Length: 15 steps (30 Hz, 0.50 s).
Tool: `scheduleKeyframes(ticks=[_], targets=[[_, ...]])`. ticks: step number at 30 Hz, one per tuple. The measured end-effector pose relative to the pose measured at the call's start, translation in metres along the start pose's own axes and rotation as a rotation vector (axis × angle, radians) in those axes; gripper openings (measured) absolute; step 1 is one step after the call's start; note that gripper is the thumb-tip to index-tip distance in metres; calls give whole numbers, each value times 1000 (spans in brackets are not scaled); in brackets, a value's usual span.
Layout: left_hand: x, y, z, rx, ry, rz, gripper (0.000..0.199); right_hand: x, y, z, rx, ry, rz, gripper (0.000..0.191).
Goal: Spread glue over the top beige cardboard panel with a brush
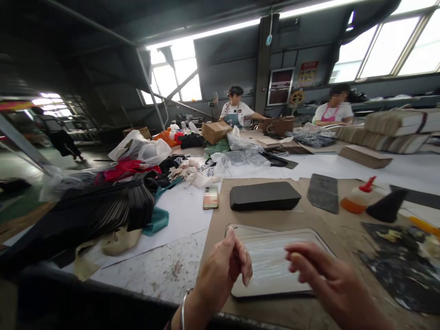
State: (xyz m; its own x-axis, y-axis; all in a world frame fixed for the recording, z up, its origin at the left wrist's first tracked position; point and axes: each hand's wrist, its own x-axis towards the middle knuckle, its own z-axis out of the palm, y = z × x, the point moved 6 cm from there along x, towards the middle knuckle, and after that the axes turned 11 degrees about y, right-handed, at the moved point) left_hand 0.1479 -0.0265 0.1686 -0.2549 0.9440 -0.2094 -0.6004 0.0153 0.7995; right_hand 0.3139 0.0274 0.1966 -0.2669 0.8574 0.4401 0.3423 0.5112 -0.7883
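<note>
A light rectangular panel [271, 256] with rounded corners and a dark edge lies flat on the brown board before me, streaked with a whitish, shiny smear. Over its left edge is my left hand [228, 261], thumb up and fingers curled, with a bangle on the wrist; whether anything is between the fingers is hidden. My right hand [319, 270], blurred, hovers over the panel's right side with thumb and fingers drawn together; what they hold, if anything, is too small to name. Behind the panel stands a stack of dark rounded pieces [264, 196].
An orange glue bottle [355, 199] with a red tip, a black cone-shaped object [387, 206] and a dirty dark sheet [402, 270] are at the right. A phone [211, 197] lies left of the stack. Black strips [113, 206] and cloth fill the left. Two people work across the table.
</note>
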Motion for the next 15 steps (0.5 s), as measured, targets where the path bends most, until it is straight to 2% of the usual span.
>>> scheduleKeyframes(ticks=[2,5,9,12,15], targets=[[-9,-4,0,119,-2,27,51,-7,-25,39,67,-192,-87,28],[-21,-6,-5,341,2,90,55,-16,-45,72,80,-289,-177,33],[-30,-7,-12,467,20,176,55,-24,-48,78,54,-214,-243,31],[-32,-9,-12,344,21,185,48,-24,-53,75,20,-109,-332,29],[-35,0,-13,172,47,229,42,-22,-55,72,8,-32,-375,28]])
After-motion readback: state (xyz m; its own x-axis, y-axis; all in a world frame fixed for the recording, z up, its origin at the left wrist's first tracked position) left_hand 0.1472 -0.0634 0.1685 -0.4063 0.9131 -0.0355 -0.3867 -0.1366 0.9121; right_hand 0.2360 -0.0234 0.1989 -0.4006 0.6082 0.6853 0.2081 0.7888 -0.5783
